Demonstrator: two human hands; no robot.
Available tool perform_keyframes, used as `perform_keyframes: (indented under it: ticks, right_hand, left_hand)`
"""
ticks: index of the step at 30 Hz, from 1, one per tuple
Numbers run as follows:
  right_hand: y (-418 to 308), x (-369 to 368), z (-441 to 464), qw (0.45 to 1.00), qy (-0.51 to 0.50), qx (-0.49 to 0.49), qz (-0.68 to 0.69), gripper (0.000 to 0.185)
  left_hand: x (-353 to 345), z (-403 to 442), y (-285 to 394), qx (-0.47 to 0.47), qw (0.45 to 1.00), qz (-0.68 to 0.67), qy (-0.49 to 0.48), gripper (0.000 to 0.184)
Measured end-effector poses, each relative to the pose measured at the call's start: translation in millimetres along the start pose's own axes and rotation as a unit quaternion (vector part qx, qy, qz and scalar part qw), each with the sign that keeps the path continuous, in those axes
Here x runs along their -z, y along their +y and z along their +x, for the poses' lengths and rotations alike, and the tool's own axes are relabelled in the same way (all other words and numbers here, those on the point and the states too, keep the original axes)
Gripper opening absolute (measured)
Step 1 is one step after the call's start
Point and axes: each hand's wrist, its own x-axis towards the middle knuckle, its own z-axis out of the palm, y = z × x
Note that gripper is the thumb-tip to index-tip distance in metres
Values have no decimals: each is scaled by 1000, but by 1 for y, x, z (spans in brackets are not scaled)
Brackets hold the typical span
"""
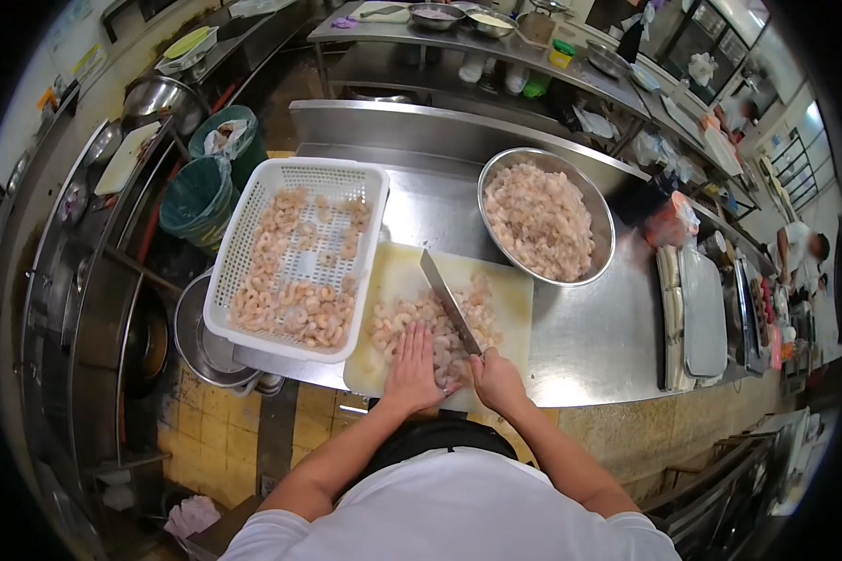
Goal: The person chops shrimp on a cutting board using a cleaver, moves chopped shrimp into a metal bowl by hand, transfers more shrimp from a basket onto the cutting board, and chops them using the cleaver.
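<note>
My right hand (pixel 499 381) is closed round the handle of a kitchen knife (pixel 451 307), whose broad blade points up and to the left across a cutting board (pixel 515 290). Beside the blade, my left hand (pixel 414 366) lies with fingers stretched out on a heap of shrimp (pixel 444 351). More shrimp pieces spread on the right side of the blade. To the left of the board stands a white perforated basket (pixel 382 201) with peeled shrimp in it. A round steel bowl (pixel 611 245) at the upper right is heaped with shrimp.
The steel table (pixel 580 351) has a raised back edge. Green lined bins (pixel 195 201) and a steel pot (pixel 192 327) stand left of it. Grey trays (pixel 702 313) are at the right end. Bowls sit on a far counter (pixel 552 58). Another person (pixel 797 252) is at the far right.
</note>
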Motion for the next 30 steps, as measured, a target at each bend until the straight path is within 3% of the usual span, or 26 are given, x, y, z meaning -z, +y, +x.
perform_keyframes:
  ticks: [6, 11, 15, 21, 27, 30]
  right_hand:
    - [-32, 42, -4, 999, -18, -27, 27, 38]
    - [4, -6, 4, 1000, 7, 4, 6, 38]
    - [-8, 20, 10, 999, -24, -9, 33, 39]
    - [9, 7, 6, 1000, 11, -10, -3, 40]
    - [-16, 51, 2, 999, 27, -29, 19, 38]
    - [7, 25, 6, 998, 16, -59, -1, 38]
  left_hand:
    - [2, 2, 0, 4, 1000, 10, -9, 139]
    - [-2, 0, -3, -11, 1000, -1, 18, 140]
    - [-3, 0, -7, -28, 999, -11, 29, 137]
    - [-1, -4, -4, -24, 1000, 0, 11, 131]
    - [0, 1, -4, -21, 1000, -7, 6, 129]
    - [1, -1, -4, -16, 1000, 1, -2, 128]
